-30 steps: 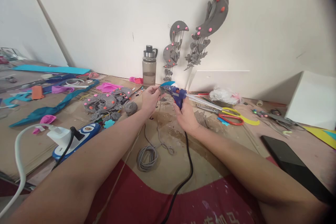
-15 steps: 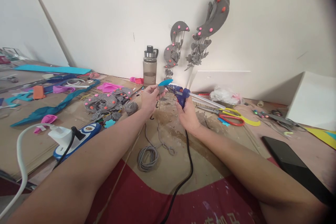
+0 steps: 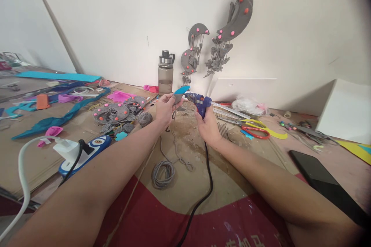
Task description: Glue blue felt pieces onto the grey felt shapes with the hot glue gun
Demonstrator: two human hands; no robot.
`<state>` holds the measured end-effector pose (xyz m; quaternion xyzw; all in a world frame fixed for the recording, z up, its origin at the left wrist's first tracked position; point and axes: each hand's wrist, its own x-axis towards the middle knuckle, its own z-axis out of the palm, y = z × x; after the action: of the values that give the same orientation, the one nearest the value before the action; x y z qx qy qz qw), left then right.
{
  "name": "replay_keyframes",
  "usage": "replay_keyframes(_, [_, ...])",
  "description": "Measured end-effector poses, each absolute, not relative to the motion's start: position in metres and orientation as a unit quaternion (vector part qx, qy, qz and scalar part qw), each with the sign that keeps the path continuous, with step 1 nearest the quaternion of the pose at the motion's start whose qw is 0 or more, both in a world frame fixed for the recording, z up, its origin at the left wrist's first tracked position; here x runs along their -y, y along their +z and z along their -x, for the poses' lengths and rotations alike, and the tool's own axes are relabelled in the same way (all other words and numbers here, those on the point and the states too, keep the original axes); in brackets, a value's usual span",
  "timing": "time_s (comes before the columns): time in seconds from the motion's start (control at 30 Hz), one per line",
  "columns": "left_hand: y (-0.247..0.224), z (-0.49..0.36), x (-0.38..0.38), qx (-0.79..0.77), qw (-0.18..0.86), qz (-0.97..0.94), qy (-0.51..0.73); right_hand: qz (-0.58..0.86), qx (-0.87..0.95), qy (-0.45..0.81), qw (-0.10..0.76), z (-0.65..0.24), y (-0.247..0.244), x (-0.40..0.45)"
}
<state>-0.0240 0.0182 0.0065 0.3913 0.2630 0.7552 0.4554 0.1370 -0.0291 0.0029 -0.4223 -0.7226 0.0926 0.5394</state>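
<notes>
Pinched in the fingers of my left hand (image 3: 165,109) is a felt piece (image 3: 181,90), bright blue on one face and grey on the other. My right hand (image 3: 209,126) is wrapped around the handle of a blue glue gun (image 3: 200,102), its nozzle pointing left beside the felt's edge. Whether the nozzle touches the felt I cannot tell. A clear glue stick seems to stick out behind the gun. Below my hands, a coil of grey cord (image 3: 163,174) lies on the cardboard (image 3: 226,185), with a strand running up toward my left hand.
Grey felt moons with pink dots (image 3: 116,112) and a yarn ball (image 3: 145,119) lie left. A water bottle (image 3: 165,73) stands behind. Red-handled scissors (image 3: 255,132) and a phone (image 3: 321,175) lie right. A power strip (image 3: 98,144) sits front left. Felt mobiles (image 3: 239,19) hang on the wall.
The glue gun has shifted slightly to the right and its nozzle has come out from behind the felt piece. My left hand has barely moved and keeps its pinch.
</notes>
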Motion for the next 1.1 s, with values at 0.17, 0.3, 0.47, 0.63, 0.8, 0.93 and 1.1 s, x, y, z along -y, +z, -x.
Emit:
replay_keyframes(0.17, [0.0054,0.0246,-0.0201,-0.257,0.461,-0.39,0.755,0.425,0.718,0.099,0.542,-0.1369,0.004,0.0292])
replay_keyframes(0.3, [0.0058,0.0246,-0.0196,-0.255,0.463,-0.388,0.755,0.422,0.717,0.101,0.546,-0.1365,0.0045,0.0296])
replay_keyframes(0.47, [0.0067,0.0239,-0.0177,-0.25,0.461,-0.389,0.757,0.423,0.718,0.101,0.542,-0.1363,0.0032,0.0296])
replay_keyframes(0.63, [0.007,0.0234,-0.0175,-0.26,0.46,-0.388,0.755,0.417,0.723,0.096,0.542,-0.1367,0.0019,0.0286])
replay_keyframes(0.8, [0.0063,0.0238,-0.0187,-0.247,0.462,-0.387,0.758,0.43,0.72,0.097,0.536,-0.1374,0.0027,0.0285])
replay_keyframes(0.93, [0.0067,0.024,-0.0183,-0.258,0.46,-0.388,0.756,0.424,0.72,0.1,0.54,-0.1372,0.0032,0.0292])
replay_keyframes(1.1, [0.0069,0.0234,-0.0171,-0.268,0.456,-0.392,0.752,0.414,0.725,0.098,0.542,-0.1367,0.0017,0.0293])
